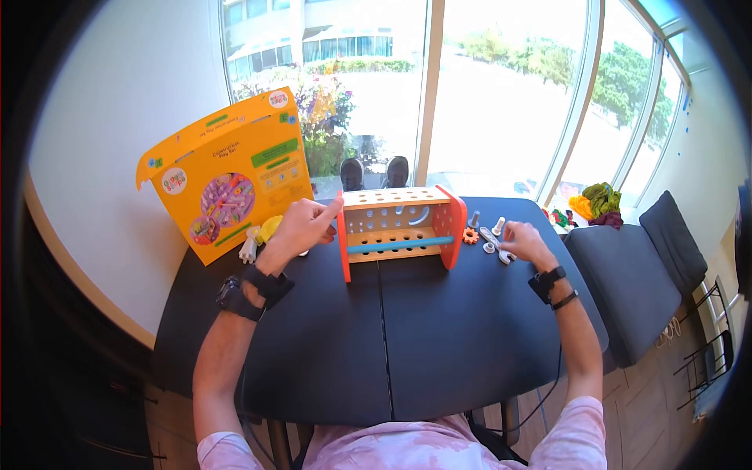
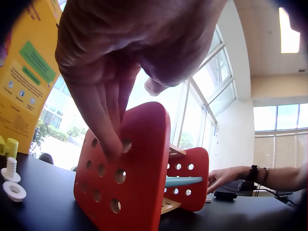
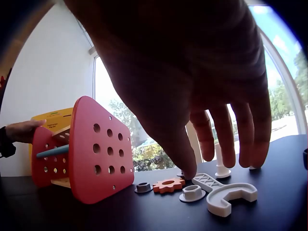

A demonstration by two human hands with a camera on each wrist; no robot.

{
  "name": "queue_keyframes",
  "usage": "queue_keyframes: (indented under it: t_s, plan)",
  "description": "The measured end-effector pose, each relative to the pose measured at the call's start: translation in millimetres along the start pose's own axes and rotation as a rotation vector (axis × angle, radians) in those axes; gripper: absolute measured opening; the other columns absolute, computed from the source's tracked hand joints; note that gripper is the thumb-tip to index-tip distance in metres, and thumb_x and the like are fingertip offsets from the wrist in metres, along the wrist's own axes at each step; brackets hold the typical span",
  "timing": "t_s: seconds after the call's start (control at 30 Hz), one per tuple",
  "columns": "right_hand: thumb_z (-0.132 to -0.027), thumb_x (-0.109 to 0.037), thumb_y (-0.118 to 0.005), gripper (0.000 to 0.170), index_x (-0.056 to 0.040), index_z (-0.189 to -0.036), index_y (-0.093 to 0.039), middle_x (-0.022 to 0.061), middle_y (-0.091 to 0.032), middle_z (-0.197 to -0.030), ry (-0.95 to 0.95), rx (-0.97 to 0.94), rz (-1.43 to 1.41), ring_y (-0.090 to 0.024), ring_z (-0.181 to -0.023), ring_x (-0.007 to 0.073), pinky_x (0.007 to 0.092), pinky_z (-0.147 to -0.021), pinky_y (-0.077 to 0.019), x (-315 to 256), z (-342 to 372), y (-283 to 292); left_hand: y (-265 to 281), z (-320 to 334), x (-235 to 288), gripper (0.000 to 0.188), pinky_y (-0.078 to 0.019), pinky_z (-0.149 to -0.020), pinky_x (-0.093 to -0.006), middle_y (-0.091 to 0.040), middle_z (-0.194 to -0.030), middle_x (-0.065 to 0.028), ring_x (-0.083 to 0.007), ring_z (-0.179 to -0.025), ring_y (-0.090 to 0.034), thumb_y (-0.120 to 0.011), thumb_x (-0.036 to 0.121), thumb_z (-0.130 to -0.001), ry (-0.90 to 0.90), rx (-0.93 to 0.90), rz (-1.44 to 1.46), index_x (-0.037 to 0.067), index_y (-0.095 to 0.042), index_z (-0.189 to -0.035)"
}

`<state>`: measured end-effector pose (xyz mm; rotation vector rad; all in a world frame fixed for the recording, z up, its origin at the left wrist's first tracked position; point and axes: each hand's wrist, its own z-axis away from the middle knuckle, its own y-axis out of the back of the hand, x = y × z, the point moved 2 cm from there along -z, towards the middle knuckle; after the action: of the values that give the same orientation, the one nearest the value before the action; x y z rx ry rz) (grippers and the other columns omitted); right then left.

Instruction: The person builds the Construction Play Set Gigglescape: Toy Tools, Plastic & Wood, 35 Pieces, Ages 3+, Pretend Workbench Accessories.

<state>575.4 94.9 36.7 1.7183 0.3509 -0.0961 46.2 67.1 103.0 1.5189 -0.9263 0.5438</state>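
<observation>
A wooden toy workbench (image 1: pixel 399 219) with red perforated side panels and a blue rod stands on the table. My left hand (image 1: pixel 304 229) is at its left side. The fingers (image 2: pixel 103 120) touch the red panel's outer face, one tip beside a hole, while the thumb shows above the panel's top edge. Over the loose parts on the right hangs my right hand (image 1: pixel 525 241), fingers pointing down and nothing held. Its thumb tip is close to the grey toy wrench (image 3: pixel 228 196). Around that lie an orange gear (image 3: pixel 168 185), a pale nut (image 3: pixel 192 192) and an upright white bolt (image 3: pixel 222 166).
A yellow play-set box (image 1: pixel 227 172) stands at the back left, with white and yellow toy parts (image 1: pixel 266 231) in front of it. The black table (image 1: pixel 313 345) has a seam across its middle. Large windows are behind, and a grey chair (image 1: pixel 627 282) is at the right.
</observation>
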Motion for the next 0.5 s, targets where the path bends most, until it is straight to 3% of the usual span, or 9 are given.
queue_keyframes:
  t_s: [0.03,0.13,0.27,0.47,0.5]
  plan:
    - [-0.082,-0.031,-0.090,0.032,-0.0070,-0.092,-0.070,0.0173,-0.079,-0.097,-0.051,-0.004,0.062,-0.076,-0.102,0.0383,0.0471,-0.088,-0.0604,1,4,-7,4,1,-3,0.066,-0.0671,-0.070,-0.0308,-0.080,-0.084,-0.0169,-0.0216,-0.076,-0.082,-0.065,0.051,-0.112,0.019,0.024,0.066,-0.013,-0.079,-0.099]
    - [-0.080,-0.030,-0.091,0.034,-0.0073,-0.096,-0.071,0.0184,-0.079,-0.100,-0.127,-0.094,0.057,-0.075,-0.106,0.0383,0.0476,-0.091,-0.0598,6,9,-17,20,4,-10,0.063,-0.0666,-0.069,-0.0301,-0.080,-0.084,-0.0166,-0.0205,-0.074,-0.081,-0.068,0.050,-0.110,0.035,0.076,0.111,-0.012,-0.080,-0.102]
    - [-0.077,-0.030,-0.090,0.035,-0.0068,-0.095,-0.070,0.0189,-0.078,-0.096,-0.062,-0.021,0.082,-0.076,-0.099,0.0389,0.0478,-0.088,-0.0607,10,6,-16,48,19,-11,0.052,-0.0661,-0.069,-0.0286,-0.081,-0.086,-0.0151,-0.0181,-0.074,-0.080,-0.072,0.040,-0.109,0.018,0.114,0.055,-0.011,-0.081,-0.104]
    - [-0.080,-0.035,-0.086,0.038,-0.0024,-0.094,-0.072,0.0205,-0.077,-0.092,-0.043,0.328,-0.064,-0.076,-0.093,0.0390,0.0462,-0.083,-0.0604,-14,15,22,84,33,-28,0.043,-0.0660,-0.069,-0.0275,-0.082,-0.086,-0.0131,-0.0140,-0.072,-0.079,-0.075,0.032,-0.108,0.039,0.160,0.045,-0.010,-0.081,-0.110]
    - [-0.084,-0.034,-0.084,0.035,-0.0008,-0.093,-0.075,0.0194,-0.077,-0.092,-0.011,0.381,-0.072,-0.076,-0.091,0.0362,0.0450,-0.082,-0.0601,-12,13,26,88,36,-31,0.042,-0.0657,-0.068,-0.0272,-0.082,-0.086,-0.0131,-0.0137,-0.071,-0.079,-0.075,0.032,-0.108,0.037,0.176,0.026,-0.010,-0.081,-0.110]
